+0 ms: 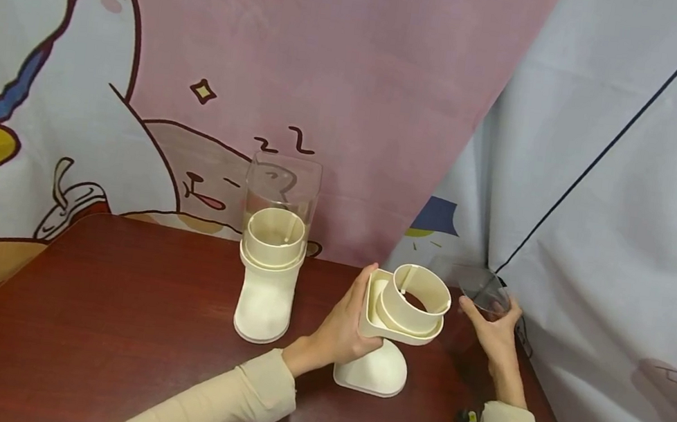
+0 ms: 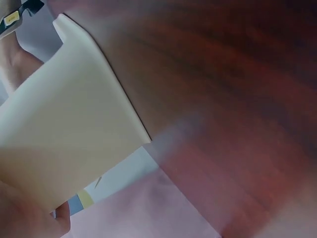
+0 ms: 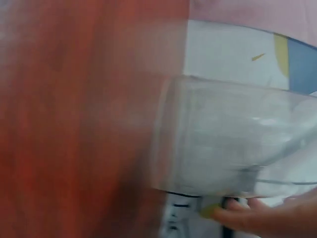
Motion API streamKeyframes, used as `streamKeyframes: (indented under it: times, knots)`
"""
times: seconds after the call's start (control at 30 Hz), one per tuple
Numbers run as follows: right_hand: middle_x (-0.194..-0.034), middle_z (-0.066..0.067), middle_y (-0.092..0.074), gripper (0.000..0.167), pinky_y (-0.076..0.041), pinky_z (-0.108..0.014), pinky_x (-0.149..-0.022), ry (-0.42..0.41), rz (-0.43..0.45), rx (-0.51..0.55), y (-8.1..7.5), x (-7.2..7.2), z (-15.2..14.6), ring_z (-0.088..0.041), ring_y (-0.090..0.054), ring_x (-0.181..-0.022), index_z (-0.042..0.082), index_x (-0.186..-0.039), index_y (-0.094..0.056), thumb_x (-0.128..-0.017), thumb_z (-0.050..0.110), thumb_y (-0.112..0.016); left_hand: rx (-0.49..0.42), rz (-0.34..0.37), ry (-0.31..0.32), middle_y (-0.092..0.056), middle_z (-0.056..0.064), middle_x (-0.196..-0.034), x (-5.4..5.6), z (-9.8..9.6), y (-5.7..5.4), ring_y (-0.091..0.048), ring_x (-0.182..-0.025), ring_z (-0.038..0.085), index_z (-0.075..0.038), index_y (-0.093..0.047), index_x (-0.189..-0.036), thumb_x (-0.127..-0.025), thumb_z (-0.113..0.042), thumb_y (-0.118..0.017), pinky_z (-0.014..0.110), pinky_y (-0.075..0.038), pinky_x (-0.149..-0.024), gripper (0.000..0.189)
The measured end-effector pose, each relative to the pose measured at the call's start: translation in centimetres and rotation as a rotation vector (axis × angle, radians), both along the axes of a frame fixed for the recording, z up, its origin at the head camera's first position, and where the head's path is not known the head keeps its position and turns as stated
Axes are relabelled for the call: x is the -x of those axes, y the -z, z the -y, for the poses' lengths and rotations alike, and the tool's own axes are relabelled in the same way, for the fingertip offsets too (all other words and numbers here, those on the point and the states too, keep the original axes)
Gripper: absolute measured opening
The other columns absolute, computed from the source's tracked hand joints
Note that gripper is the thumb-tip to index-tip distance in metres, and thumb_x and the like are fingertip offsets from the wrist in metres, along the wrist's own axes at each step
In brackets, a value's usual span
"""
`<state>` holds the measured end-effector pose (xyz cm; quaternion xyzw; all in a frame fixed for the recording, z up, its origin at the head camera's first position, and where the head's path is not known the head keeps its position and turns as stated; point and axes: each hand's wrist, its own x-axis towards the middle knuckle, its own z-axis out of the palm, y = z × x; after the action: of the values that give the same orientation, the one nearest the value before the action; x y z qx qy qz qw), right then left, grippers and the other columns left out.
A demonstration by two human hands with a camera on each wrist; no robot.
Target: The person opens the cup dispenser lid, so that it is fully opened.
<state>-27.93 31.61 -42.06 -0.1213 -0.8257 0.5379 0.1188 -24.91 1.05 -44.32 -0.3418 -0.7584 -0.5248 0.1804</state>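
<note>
My left hand grips a cream plastic stand by the side of its upper tray. A round open collar rises from that tray, tilted in the head view. Seen from the left wrist, the stand's smooth broad wall fills the left side, with fingers at its lower edge. To the right, my right hand holds a clear cylindrical container near the table's back right corner, thumb and fingers on its wall. The container lies on its side in the right wrist view and is apart from the collar.
A second cream stand stands upright at the back of the table, with a clear container above and behind its collar. A printed cloth hangs behind the dark red table, and a white cloth hangs on the right.
</note>
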Motion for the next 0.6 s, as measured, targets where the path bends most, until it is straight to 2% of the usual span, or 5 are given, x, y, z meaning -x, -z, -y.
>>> streamKeyframes:
  times: [0.1, 0.2, 0.33, 0.47, 0.6]
  knots:
    - [-0.164, -0.017, -0.010, 0.092, -0.017, -0.048, -0.123, 0.073, -0.185, 0.086, -1.6, -0.8, 0.8, -0.030, -0.014, -0.153, 0.017, -0.157, -0.004, -0.093, 0.043, -0.065, 0.004, 0.007, -0.004, -0.041, 0.011, -0.145, -0.1, -0.2, -0.1, -0.049, -0.126, 0.023, -0.012, -0.008, -0.158, -0.063, -0.009, -0.077, 0.040, -0.044, -0.106, 0.118]
    - [-0.156, -0.016, -0.028, 0.064, -0.021, -0.033, -0.122, 0.080, -0.507, 0.240, -3.4, -1.6, 2.9, -0.024, -0.024, -0.150, 0.007, -0.149, -0.027, -0.098, 0.029, -0.059, 0.001, 0.018, -0.030, -0.037, 0.010, -0.146, -0.6, 0.0, -0.5, -0.046, -0.128, 0.022, -0.016, -0.007, -0.159, -0.067, -0.014, -0.080, 0.040, -0.043, -0.107, 0.118]
    - [-0.144, -0.011, -0.045, 0.045, -0.033, -0.023, -0.114, -0.170, -0.736, 0.394, -5.0, -3.3, 6.8, -0.022, -0.037, -0.141, -0.001, -0.141, -0.040, -0.104, 0.024, -0.047, -0.090, -0.010, -0.036, -0.026, 0.012, -0.153, -2.9, 0.5, -1.8, -0.034, -0.140, 0.027, -0.017, -0.007, -0.160, -0.079, -0.032, -0.073, 0.044, -0.033, -0.116, 0.105]
    - [-0.148, -0.001, -0.046, 0.061, -0.032, -0.022, -0.114, -0.495, -0.601, 0.387, -4.9, -4.5, 10.4, -0.014, -0.038, -0.142, -0.001, -0.148, -0.035, -0.108, 0.044, -0.029, -0.232, -0.026, -0.027, -0.019, 0.011, -0.160, -6.1, 0.5, -4.2, -0.024, -0.147, 0.034, -0.010, -0.013, -0.159, -0.091, -0.037, -0.057, 0.049, -0.022, -0.121, 0.085]
    - [-0.151, 0.002, -0.044, 0.078, -0.036, -0.018, -0.107, -0.631, -0.456, 0.297, -4.3, -5.1, 12.0, -0.010, -0.042, -0.136, 0.002, -0.154, -0.031, -0.104, 0.059, -0.013, -0.184, 0.108, -0.077, -0.008, 0.007, -0.166, -8.3, -0.8, -5.4, -0.015, -0.153, 0.028, -0.013, -0.010, -0.161, -0.099, -0.030, -0.052, 0.055, -0.021, -0.120, 0.076]
